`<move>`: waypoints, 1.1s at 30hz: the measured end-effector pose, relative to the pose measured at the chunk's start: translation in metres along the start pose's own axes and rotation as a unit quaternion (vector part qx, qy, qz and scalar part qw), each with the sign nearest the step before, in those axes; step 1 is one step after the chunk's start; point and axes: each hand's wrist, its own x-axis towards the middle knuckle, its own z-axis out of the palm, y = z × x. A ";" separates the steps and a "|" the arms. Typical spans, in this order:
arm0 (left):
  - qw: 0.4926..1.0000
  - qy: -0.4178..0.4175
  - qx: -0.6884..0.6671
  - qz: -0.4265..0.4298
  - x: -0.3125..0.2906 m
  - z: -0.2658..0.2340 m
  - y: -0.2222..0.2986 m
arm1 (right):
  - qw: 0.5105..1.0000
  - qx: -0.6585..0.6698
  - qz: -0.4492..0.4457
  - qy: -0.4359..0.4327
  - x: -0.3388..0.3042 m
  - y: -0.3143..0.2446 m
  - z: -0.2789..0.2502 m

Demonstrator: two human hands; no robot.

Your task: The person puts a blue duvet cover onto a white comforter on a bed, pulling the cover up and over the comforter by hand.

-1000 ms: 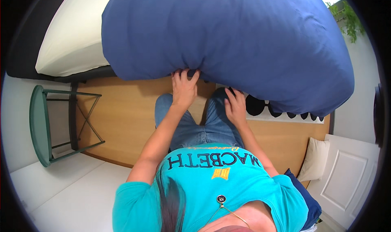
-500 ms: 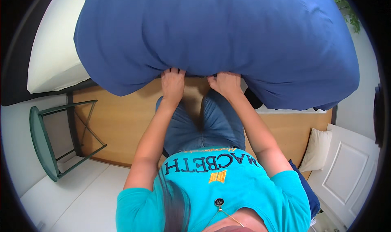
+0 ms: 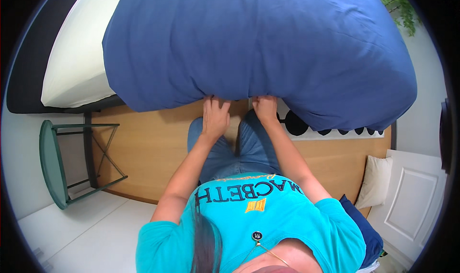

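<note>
A large blue duvet [image 3: 268,43] covers most of the bed, its lower edge bulging over the side nearest me. My left hand [image 3: 216,119] touches that edge from below, its fingers stretched and somewhat apart, the tips partly under the fabric. Just to its right, my right hand [image 3: 266,109] is closed at the same edge, fingers together and bent against the cloth; their tips are hidden by it. Left of the duvet, a white fitted sheet [image 3: 79,64] shows on the mattress, above a black bed base [image 3: 28,76].
On the wooden floor [image 3: 148,148] at left stands a folding green round-topped table [image 3: 52,165]. A white rug with black dots [image 3: 314,135] lies partly under the duvet's overhang. At right are a cream pillow [image 3: 373,182], a white panelled door [image 3: 412,201] and dark blue fabric [image 3: 362,232].
Both hands sit slightly lower in the picture, and the left has shifted right with its fingers more spread. The duvet's left side appears further right, and more dotted rug shows.
</note>
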 end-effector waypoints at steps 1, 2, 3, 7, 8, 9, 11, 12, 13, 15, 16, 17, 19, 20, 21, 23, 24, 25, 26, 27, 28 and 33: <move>1.000 -0.017 0.014 -0.005 0.000 0.001 -0.003 | 0.997 0.024 0.044 -0.063 -0.006 0.002 0.001; 0.999 -0.035 0.028 -0.009 0.004 0.003 -0.007 | 0.987 0.047 0.087 -0.125 -0.011 0.002 0.002; 0.998 -0.053 0.041 -0.013 0.005 0.005 -0.010 | 0.995 0.030 0.045 -0.084 -0.016 0.000 0.005; 0.989 -0.099 0.106 -0.024 0.018 0.006 -0.012 | 0.996 0.012 -0.072 0.053 0.003 -0.028 -0.019; 0.980 -0.163 0.105 -0.048 0.023 0.007 -0.012 | 0.993 0.020 -0.087 0.075 0.006 -0.033 -0.025; 0.966 -0.226 0.104 -0.071 0.025 0.010 -0.012 | 0.997 0.009 -0.069 0.023 0.006 -0.033 -0.020; 0.986 -0.126 0.096 -0.053 0.034 0.018 -0.018 | 0.997 -0.010 -0.036 -0.068 0.017 -0.036 -0.013; 0.992 -0.075 0.093 -0.044 0.035 0.020 -0.019 | 0.996 -0.025 -0.039 -0.071 0.021 -0.037 -0.011; 0.992 -0.076 0.092 -0.033 0.038 0.019 -0.021 | 0.996 -0.041 -0.041 -0.067 0.030 -0.040 -0.012; 0.993 -0.076 0.091 -0.010 0.038 0.011 -0.021 | 0.997 -0.031 -0.041 -0.061 0.030 -0.044 -0.016; 0.990 -0.094 0.105 -0.014 0.039 0.007 -0.019 | 0.998 -0.009 -0.040 -0.054 0.030 -0.039 -0.021; 0.986 -0.113 0.120 -0.017 0.037 0.002 -0.015 | 0.998 0.012 -0.040 -0.047 0.029 -0.037 -0.026; 0.985 -0.115 0.126 -0.022 0.032 -0.007 -0.006 | 0.998 0.002 -0.045 -0.038 0.030 -0.034 -0.026; 0.988 -0.098 0.118 -0.022 0.028 -0.012 0.001 | 0.998 -0.005 -0.046 -0.033 0.031 -0.031 -0.026; 0.991 -0.081 0.108 -0.021 0.025 -0.016 0.007 | 0.998 -0.014 -0.034 -0.046 0.031 -0.028 -0.026; 0.997 -0.055 0.039 -0.024 0.009 -0.018 0.017 | 0.996 -0.025 -0.017 -0.079 0.032 -0.029 -0.022; 0.999 -0.043 0.004 -0.025 0.006 -0.014 0.020 | 0.995 -0.026 -0.010 -0.098 0.033 -0.028 -0.023; 0.999 -0.035 0.019 -0.027 0.005 -0.010 0.022 | 0.993 -0.026 -0.003 -0.119 0.030 -0.029 -0.023; 0.999 -0.027 0.034 -0.028 0.007 -0.006 0.023 | 0.990 -0.026 0.004 -0.140 0.029 -0.031 -0.023; 0.998 -0.019 0.049 -0.029 0.011 -0.002 0.021 | 0.995 -0.037 -0.022 -0.093 0.024 -0.028 -0.018; 0.997 -0.040 0.053 -0.044 0.014 0.007 0.017 | 0.997 -0.052 -0.044 -0.048 0.012 -0.020 -0.009; 0.987 -0.133 0.074 -0.048 0.021 0.012 -0.004 | 0.998 -0.012 -0.063 -0.001 -0.012 -0.029 0.003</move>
